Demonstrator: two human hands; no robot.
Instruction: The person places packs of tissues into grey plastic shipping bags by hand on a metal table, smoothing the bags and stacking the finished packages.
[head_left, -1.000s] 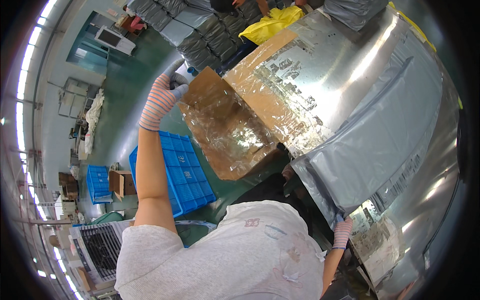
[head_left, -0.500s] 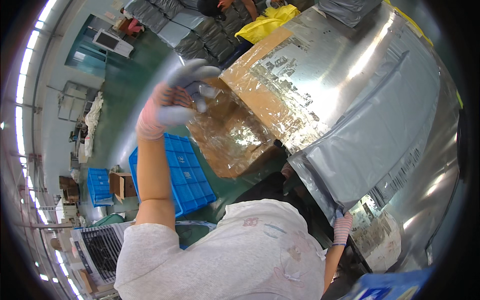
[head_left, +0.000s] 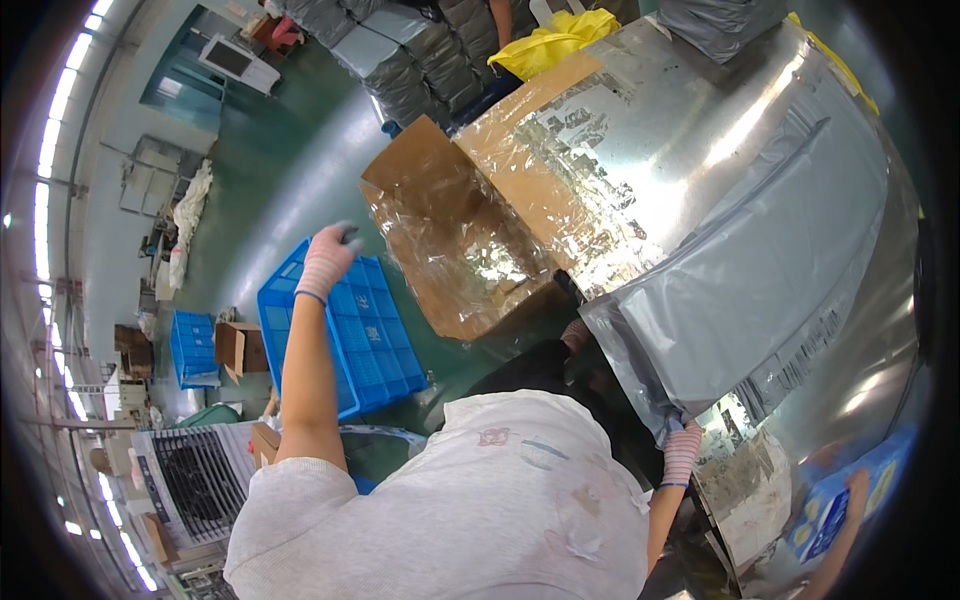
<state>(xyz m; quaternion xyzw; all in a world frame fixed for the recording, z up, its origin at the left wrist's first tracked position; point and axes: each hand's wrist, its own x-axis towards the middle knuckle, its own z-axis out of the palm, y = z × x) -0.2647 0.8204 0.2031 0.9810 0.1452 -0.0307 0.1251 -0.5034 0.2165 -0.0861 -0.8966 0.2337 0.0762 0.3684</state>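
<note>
My left hand (head_left: 332, 257), in a pink-striped glove with grey fingertips, is raised over a blue plastic crate (head_left: 375, 320). Its fingers are bent and slightly apart, partly hidden by the back of the hand, and nothing shows in them. At the near edge of the metal table (head_left: 690, 150), my right hand (head_left: 682, 447) in a matching glove closes on the corner of a large grey plastic bag (head_left: 745, 300). Its fingertips are hidden by the bag's folds. The bag lies flat along the table's right side.
Left of the table, a cardboard box (head_left: 430, 200) is covered with clear film. Beyond stand stacked grey bales (head_left: 400, 60) and a yellow bag (head_left: 555, 45). Another person's arm (head_left: 850, 525) reaches to a blue package (head_left: 835, 500) at lower right. An air cooler (head_left: 195, 480) stands lower left.
My left hand has swung down and left, from the film-covered box to over the blue crate, its fingers less spread. My right hand stays at the bag. Another person's arm has appeared at lower right.
</note>
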